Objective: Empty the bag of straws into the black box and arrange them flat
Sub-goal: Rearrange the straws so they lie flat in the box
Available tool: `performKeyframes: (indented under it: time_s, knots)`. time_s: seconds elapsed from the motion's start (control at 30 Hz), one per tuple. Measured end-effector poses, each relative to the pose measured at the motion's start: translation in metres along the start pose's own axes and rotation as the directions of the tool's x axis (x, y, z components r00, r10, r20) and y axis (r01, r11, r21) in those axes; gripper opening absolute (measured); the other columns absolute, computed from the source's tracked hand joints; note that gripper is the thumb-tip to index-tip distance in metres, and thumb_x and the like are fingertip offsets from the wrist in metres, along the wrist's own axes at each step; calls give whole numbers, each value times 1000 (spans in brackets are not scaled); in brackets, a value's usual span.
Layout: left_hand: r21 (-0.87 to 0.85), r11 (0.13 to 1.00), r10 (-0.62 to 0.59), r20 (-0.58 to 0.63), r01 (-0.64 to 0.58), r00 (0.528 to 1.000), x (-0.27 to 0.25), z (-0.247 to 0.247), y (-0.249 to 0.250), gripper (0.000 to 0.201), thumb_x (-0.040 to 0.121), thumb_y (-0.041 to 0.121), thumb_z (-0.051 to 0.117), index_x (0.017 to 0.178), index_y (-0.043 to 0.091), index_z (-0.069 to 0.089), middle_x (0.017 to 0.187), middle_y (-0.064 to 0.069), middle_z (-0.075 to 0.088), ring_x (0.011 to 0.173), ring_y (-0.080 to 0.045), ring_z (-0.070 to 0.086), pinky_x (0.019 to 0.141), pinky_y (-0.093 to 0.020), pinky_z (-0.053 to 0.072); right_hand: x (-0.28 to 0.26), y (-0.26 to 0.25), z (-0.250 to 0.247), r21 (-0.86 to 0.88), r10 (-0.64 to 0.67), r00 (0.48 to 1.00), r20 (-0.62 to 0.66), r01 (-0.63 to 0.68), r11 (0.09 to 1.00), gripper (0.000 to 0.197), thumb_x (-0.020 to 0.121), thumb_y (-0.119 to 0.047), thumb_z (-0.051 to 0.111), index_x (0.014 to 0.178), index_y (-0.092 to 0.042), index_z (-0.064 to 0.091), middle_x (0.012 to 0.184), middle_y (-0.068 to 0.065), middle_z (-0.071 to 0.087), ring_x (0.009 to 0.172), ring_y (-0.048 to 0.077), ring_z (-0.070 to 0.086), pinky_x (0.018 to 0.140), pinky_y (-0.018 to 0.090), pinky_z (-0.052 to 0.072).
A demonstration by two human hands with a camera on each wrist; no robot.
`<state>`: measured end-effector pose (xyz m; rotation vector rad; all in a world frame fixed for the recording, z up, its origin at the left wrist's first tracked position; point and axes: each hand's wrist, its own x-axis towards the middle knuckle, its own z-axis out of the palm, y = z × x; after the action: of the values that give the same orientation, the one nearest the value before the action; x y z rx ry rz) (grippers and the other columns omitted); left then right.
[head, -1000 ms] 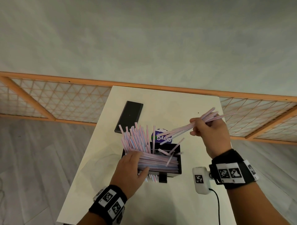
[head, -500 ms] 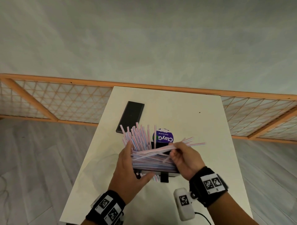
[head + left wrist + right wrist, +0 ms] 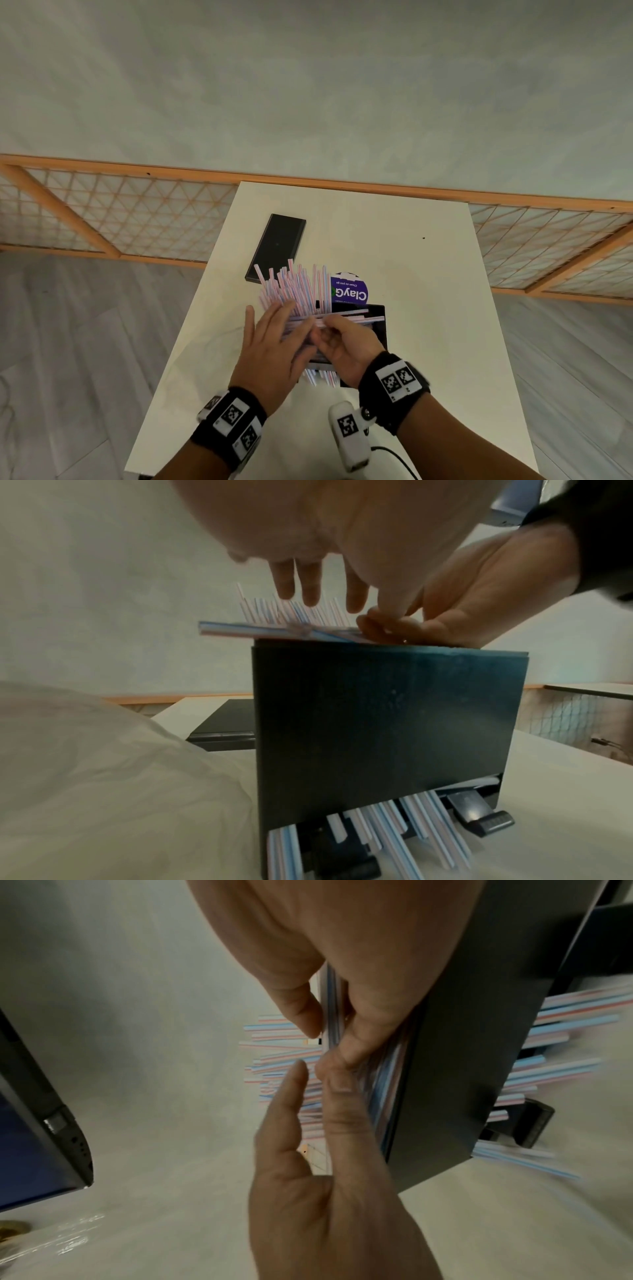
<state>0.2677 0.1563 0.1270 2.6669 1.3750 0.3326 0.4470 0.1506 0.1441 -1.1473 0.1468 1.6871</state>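
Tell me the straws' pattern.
The straws have white, blue and pink stripes, clearest in the right wrist view.

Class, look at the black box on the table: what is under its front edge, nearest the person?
Striped straw ends poke out beneath the black box, beside a black lever piece. How far the straws run inside is hidden by the box's front wall.

Head view looks steeply down from above onto the table (image 3: 428, 274), at moderate range; left wrist view sits low at table level facing the black box (image 3: 387, 723) wall close up; right wrist view, rolled sideways, shares that box and the straws (image 3: 565, 1012).
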Motion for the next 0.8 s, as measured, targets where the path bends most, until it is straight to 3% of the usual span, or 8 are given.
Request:
performKeyframes:
  time_s: [0.1, 0.23, 0.3, 0.4, 0.5, 0.63, 0.7, 0.8]
  knots:
    - [-67, 998, 9, 40, -6, 999, 7, 12, -8, 46, 104, 47, 37, 140, 29, 59, 136, 2, 58, 129, -21, 55, 121, -54, 31, -9, -6, -2, 2, 24, 999, 34, -24, 1000, 8, 98, 0, 61, 101, 6, 65, 98, 26, 72, 87, 30, 73, 74, 33, 65]
    - [-177, 983, 50, 54, -40, 997, 11, 19, -14, 44, 106, 40, 35, 136, 24, 63, 125, 6, 63, 113, -17, 59, 106, -41, 48, -35, -24, -11, -117, 60, 994, 88, -49, 992, 16, 98, -7, 63, 106, 6, 66, 115, 30, 71, 99, 36, 73, 84, 38, 64]
    - [-195, 979, 70, 57, -57, 996, 11, 18, -14, 44, 106, 39, 35, 137, 24, 62, 128, 6, 62, 116, -15, 57, 109, -40, 46, -49, -35, -17, -191, 69, 993, 98, -49, 980, 22, 98, -7, 62, 111, 9, 66, 116, 32, 70, 103, 40, 73, 86, 39, 63]
    - [-171, 984, 55, 33, -49, 998, 8, 13, -16, 41, 105, 42, 39, 139, 27, 58, 132, 10, 58, 123, -11, 53, 122, -44, 32, -65, -50, -26, -335, -25, 999, 47, 39, 941, 15, 97, -5, 63, 107, 6, 67, 104, 29, 72, 92, 37, 75, 84, 40, 64]
    - [-203, 974, -114, -55, 101, 992, 4, 3, -18, 43, 104, 47, 43, 139, 27, 55, 138, 7, 55, 133, -11, 47, 126, -52, 21, -67, -63, -32, -540, -240, 971, 20, 212, 815, 13, 95, -6, 67, 108, -2, 64, 99, 21, 72, 76, 27, 74, 76, 42, 65]
    - [-451, 823, -400, -26, 346, 916, -5, -1, -17, 56, 104, 49, 46, 151, 19, 41, 156, -1, 41, 147, -15, 34, 125, -42, 26, -50, -69, -37, -654, -407, 913, 22, 321, 685, 9, 95, -6, 65, 104, -5, 65, 83, 15, 69, 58, 22, 63, 52, 33, 54]
    - [-581, 718, -468, 5, 383, 884, -6, -3, -10, 63, 102, 48, 48, 157, 22, 30, 163, 4, 31, 151, -11, 26, 125, -42, 29, -40, -60, -34, -587, -354, 935, 24, 300, 752, 10, 94, -6, 64, 104, -4, 66, 85, 19, 68, 57, 20, 59, 52, 31, 50]
    - [-750, 598, -426, 3, 284, 905, 1, -5, 8, 60, 104, 42, 50, 154, 40, 19, 156, 35, 26, 145, 12, 26, 121, -29, 33, -27, -38, -23, -388, -217, 973, 78, 230, 893, 16, 95, -1, 61, 111, 0, 64, 93, 20, 65, 61, 20, 60, 56, 32, 54]
